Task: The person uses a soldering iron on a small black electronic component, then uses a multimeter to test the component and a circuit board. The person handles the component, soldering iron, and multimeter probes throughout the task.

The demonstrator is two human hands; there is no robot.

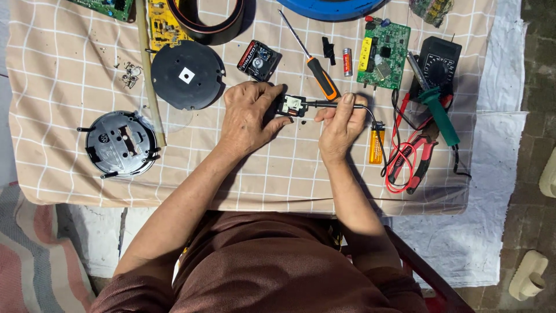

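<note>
Small black switch part with a white face sits on the checked cloth, right in the middle of the table, pinned in place by the left hand. That hand lies palm down, its thumb and fingertips curled around the near end of the part, so it is partly closed on it. The right hand is closed in a fist-like grip around a thin black probe, whose tip touches the right side of the part; a black wire runs off from the probe toward the meter.

Just behind the hands lies a screwdriver with an orange and black handle, and beside it a small red battery and a green circuit board. To the right are a black meter, a green-handled soldering iron, red pliers and an orange lighter just beside the right hand. On the left of the cloth sit a round black disc with a white square at its centre, a round grey cover and a few loose screws.
</note>
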